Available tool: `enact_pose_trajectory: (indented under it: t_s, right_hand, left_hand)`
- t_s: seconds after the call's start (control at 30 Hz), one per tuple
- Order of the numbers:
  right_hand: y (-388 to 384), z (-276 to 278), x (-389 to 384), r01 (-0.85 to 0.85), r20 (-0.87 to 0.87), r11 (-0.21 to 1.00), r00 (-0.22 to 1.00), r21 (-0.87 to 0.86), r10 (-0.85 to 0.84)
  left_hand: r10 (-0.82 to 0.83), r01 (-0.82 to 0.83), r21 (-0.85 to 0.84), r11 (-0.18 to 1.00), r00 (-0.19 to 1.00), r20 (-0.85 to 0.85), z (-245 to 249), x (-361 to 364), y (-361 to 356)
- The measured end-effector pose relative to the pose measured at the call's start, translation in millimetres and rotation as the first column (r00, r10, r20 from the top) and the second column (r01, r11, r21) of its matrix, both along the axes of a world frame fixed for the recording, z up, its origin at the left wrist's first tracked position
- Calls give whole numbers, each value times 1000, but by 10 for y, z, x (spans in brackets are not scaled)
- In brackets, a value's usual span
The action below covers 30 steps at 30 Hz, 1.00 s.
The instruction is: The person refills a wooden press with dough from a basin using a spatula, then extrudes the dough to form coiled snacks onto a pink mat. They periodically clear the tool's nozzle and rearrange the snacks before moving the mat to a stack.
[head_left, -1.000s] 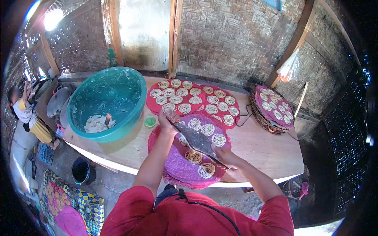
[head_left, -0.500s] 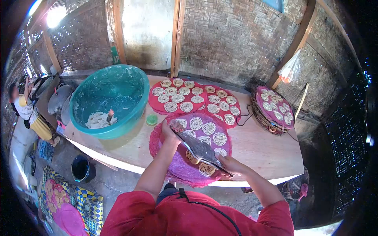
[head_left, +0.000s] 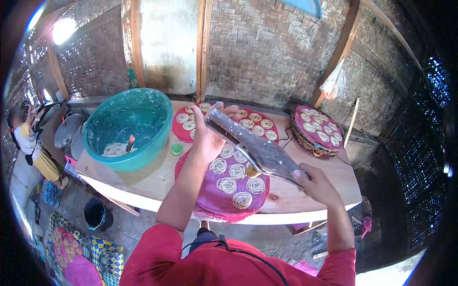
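Both hands hold a dark grey, flour-specked lever press [head_left: 262, 150] with two long arms and a short yellowish cylinder [head_left: 252, 170] below its middle. My left hand [head_left: 209, 131] is at its upper left end, thumb up and fingers partly hidden behind the arm. My right hand [head_left: 318, 183] is closed around the lower right end. Under the press, a round purple-pink cloth [head_left: 205, 190] lies at the table's front edge, bearing several pale coiled-strand rounds; the nearest is a dough coil [head_left: 242, 200]. The press covers part of this cloth.
A large green basin [head_left: 148, 159] with white dough and a stick stands left, beside a small green dish [head_left: 176, 148]. Behind are red cloths [head_left: 180, 125] with more coils. A woven tray stack [head_left: 307, 143] stands at right. A person [head_left: 36, 143] is far left near pots.
The press has risen away from the cloth and shifted right, and its two arms show a gap. My left hand's fingers have loosened. More coils on the near cloth are visible.
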State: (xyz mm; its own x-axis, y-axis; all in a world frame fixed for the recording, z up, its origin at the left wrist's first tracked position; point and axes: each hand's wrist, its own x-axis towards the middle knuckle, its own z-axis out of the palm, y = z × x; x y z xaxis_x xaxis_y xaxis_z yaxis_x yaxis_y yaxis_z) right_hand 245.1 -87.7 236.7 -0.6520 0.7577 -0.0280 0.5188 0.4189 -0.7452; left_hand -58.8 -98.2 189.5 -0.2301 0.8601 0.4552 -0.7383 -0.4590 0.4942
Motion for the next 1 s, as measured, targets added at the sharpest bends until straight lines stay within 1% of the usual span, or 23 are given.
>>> enact_pose_trajectory:
  t_s: [0.03,0.07,0.1,0.17,0.23,0.27,0.3,0.33,0.37,0.43,0.47,0.5,0.53,0.57,0.63,0.67,0.7,0.77,0.8,0.87,0.9,0.97,1.0]
  right_hand:
    - [-93,137,72,17,-30,1000,999,14,-17]
    - [-183,190,127,22,-39,1000,999,18,-21]
    - [-293,195,169,1,-22,999,1000,33,0]
    - [-512,99,159,-14,78,1000,997,21,12]
    - [-688,-53,66,-196,7,980,981,36,195]
    - [-652,-169,80,-192,-3,980,981,44,192]
    - [-535,-335,76,-343,-15,922,936,179,351]
    - [-419,-481,58,-475,-3,826,866,304,500]
    - [-311,-558,28,-471,-10,828,868,305,497]
    - [-95,-709,-77,-430,299,903,860,-9,413]
    - [45,-916,-164,-433,295,901,861,-4,415]
    - [193,-1169,-256,-450,164,893,879,-25,448]
    - [218,-1225,-335,-471,31,881,881,-47,473]
    - [237,-1233,-391,-477,31,878,878,-40,478]
    - [155,-919,-705,-534,-174,815,801,226,573]
    - [-32,-574,-930,-533,-292,712,666,458,687]
    - [-304,-165,-1145,-461,-360,591,496,662,790]
    - [-744,407,-1383,-587,-136,322,338,743,931]
    - [-884,583,-1455,-586,-134,323,342,743,930]
    - [-1024,817,-1636,-801,153,286,419,526,895]
    - [-968,844,-1752,-799,158,281,420,532,894]
    - [-815,860,-1995,-633,-146,567,589,527,794]
    - [-759,936,-2131,-628,-222,646,620,433,752]
  left_hand:
    - [82,-85,-5,996,974,-210,62,140,-208]
    - [293,-279,136,951,658,-694,-78,216,-373]
    - [413,-348,359,866,93,-906,-251,309,-560]
    - [315,-183,333,925,-119,-941,-384,695,-972]
    - [-19,-237,3,971,-92,-996,-922,836,-1162]
    - [-101,-172,-122,977,129,-987,-1428,832,-1310]
    - [-191,-81,-230,970,335,-923,-1755,781,-1386]
    - [-191,-79,-228,970,326,-926,-1667,790,-1395]
    - [-293,-63,-328,943,314,-903,-1491,851,-1444]
    - [-486,-42,-519,853,294,-823,-1033,1017,-1581]
    - [-569,-37,-601,798,283,-772,-826,1059,-1603]
    - [-644,-32,-676,736,273,-714,-700,1048,-1588]
    - [-648,-14,-679,734,286,-706,-641,1051,-1543]
    - [-604,-3,-630,777,280,-746,-628,1047,-1494]
    - [-491,22,-500,866,235,-839,-577,945,-1388]
    - [-424,37,-426,904,199,-883,-533,856,-1338]
    - [-353,51,-349,936,148,-924,-484,750,-1297]
    - [-195,99,-190,977,46,-980,-348,477,-1202]
    - [-124,121,-124,985,-4,-992,-270,327,-1161]
    - [1,151,-14,988,-95,-995,-89,5,-1086]
    - [59,157,38,987,-132,-990,6,-144,-1054]
    - [202,164,175,971,-165,-965,138,-475,-1004]
    - [288,157,262,952,-176,-941,202,-634,-991]
